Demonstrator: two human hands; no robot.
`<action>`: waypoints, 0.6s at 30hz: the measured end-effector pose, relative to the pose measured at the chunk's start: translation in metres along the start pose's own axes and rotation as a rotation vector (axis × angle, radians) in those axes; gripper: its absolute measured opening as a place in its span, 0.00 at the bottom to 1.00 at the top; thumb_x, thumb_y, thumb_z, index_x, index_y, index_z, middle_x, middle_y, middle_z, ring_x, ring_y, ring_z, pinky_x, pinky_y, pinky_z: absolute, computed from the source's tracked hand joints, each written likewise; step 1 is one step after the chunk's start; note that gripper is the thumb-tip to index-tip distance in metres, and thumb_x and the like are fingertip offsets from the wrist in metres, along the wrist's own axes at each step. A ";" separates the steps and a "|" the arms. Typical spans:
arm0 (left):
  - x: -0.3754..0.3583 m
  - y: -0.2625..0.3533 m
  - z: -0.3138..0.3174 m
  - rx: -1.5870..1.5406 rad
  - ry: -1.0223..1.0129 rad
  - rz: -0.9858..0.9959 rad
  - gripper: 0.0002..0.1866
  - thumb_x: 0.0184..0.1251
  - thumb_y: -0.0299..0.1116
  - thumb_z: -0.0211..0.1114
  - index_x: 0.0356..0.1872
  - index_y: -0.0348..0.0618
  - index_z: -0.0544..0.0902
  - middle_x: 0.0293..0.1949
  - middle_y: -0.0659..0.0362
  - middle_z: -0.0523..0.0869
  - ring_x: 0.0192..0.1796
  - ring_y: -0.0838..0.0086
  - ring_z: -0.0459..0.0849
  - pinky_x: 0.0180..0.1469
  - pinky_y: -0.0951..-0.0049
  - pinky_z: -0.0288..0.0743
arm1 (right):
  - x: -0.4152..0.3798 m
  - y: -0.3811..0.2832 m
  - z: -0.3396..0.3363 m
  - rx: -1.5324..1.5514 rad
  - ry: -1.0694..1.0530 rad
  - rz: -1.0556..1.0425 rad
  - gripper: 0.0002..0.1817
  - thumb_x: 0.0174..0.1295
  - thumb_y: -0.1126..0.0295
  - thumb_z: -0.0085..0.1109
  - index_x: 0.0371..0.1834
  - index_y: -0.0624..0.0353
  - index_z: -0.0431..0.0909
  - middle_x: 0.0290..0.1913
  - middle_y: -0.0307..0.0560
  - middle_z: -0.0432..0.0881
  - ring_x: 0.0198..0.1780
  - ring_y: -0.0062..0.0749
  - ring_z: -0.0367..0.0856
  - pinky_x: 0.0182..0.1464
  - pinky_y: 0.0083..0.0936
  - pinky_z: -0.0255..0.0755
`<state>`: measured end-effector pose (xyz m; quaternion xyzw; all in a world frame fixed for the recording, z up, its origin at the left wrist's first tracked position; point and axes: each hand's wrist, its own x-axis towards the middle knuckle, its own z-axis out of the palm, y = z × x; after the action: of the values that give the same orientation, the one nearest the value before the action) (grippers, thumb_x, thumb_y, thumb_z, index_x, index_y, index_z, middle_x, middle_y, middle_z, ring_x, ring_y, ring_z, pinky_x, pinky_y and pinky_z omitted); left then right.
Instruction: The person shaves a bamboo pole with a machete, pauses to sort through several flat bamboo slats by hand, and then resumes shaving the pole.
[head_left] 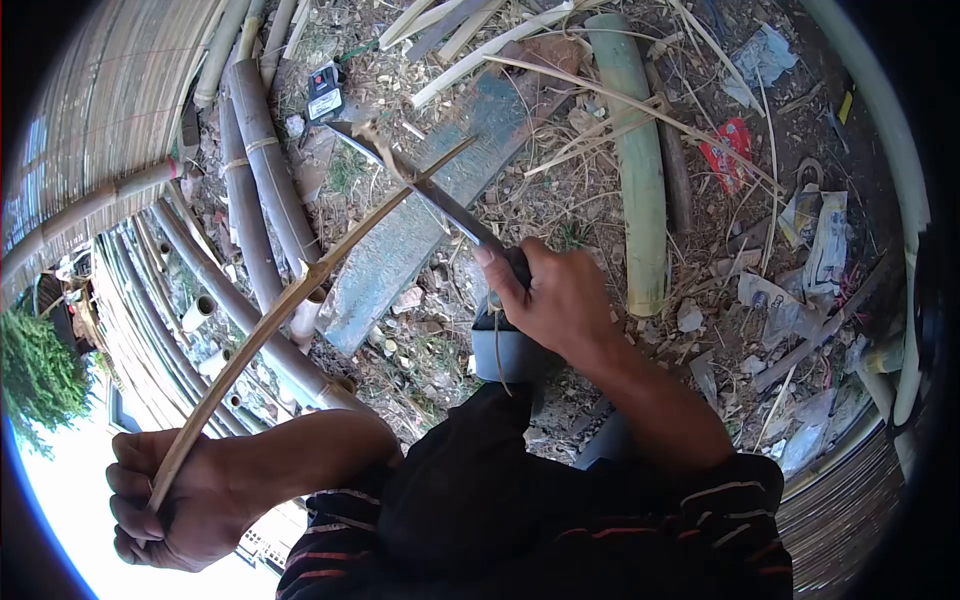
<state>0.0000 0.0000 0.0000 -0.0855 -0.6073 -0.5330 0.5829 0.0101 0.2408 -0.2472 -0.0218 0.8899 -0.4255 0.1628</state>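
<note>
My left hand [180, 497] at the lower left is closed around the near end of a long bamboo strip [262, 325]. The strip runs up and to the right, slightly bent at a node near its middle. My right hand [560, 300] grips the dark handle of a long-bladed knife [445, 203], thumb laid along its top. The blade points to the upper left and crosses the strip near its far end, where a curled shaving [383, 145] stands up beside the blade.
A worn blue-green board [385, 268] lies on the littered ground beneath the knife. Bamboo poles [265, 165] lie at left, and a thick green bamboo piece [638, 170] at right. A black tape measure [324, 95], a red wrapper [727, 155] and plastic scraps [780, 305] lie around.
</note>
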 end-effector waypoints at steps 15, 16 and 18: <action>-0.001 -0.016 -0.020 -0.093 0.138 -0.060 0.11 0.64 0.28 0.46 0.23 0.56 0.70 0.11 0.70 0.69 0.20 0.75 0.66 0.34 0.68 0.62 | 0.007 0.051 0.023 -0.111 0.100 0.296 0.32 0.67 0.41 0.57 0.22 0.64 0.78 0.16 0.59 0.78 0.21 0.60 0.82 0.25 0.48 0.74; 0.000 -0.018 -0.023 -0.176 0.049 -0.063 0.12 0.63 0.28 0.45 0.22 0.56 0.71 0.10 0.70 0.70 0.20 0.76 0.66 0.35 0.68 0.62 | 0.001 0.051 0.024 -0.082 0.153 0.138 0.33 0.67 0.40 0.56 0.22 0.64 0.78 0.16 0.59 0.78 0.21 0.61 0.81 0.26 0.49 0.74; 0.002 -0.021 -0.026 -0.271 -0.126 -0.077 0.15 0.68 0.31 0.46 0.23 0.57 0.77 0.10 0.72 0.71 0.21 0.77 0.65 0.38 0.71 0.60 | -0.013 0.063 0.041 -0.063 0.163 0.092 0.36 0.68 0.38 0.54 0.21 0.65 0.78 0.17 0.58 0.78 0.21 0.60 0.81 0.26 0.46 0.73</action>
<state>0.0002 -0.0298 -0.0164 -0.1731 -0.5682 -0.6256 0.5057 0.0415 0.2525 -0.3154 0.0485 0.9132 -0.3898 0.1083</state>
